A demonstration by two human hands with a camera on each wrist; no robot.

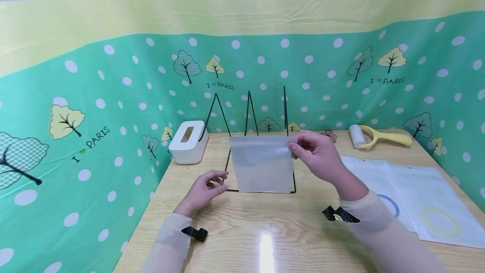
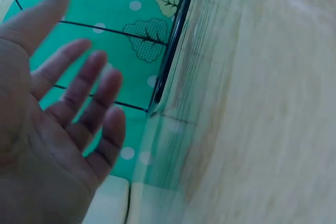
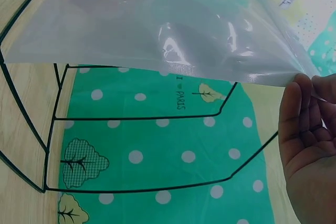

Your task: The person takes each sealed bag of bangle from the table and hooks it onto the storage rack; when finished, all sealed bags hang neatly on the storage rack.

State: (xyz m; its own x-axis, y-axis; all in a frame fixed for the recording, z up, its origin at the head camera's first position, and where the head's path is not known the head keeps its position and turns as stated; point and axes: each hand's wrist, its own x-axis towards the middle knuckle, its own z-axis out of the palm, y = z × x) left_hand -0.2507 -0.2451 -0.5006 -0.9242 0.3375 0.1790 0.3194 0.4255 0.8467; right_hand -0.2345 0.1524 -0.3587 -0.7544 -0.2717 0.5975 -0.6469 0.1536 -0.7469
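Note:
A frosted translucent plastic bag stands upright at the front of a black wire rack in the head view. My right hand pinches its upper right corner between thumb and fingers. In the right wrist view the bag stretches from that right hand across to the rack's wires. To the left of the bag, my left hand is beside the rack's front left corner, fingers loosely bent with nothing in them. The left wrist view shows this left hand with its fingers spread apart.
A white tissue box stands behind the left hand. At the back right lies a lint roller with a yellow handle. Flat whitish packs with a blue ring and a yellow ring cover the right side.

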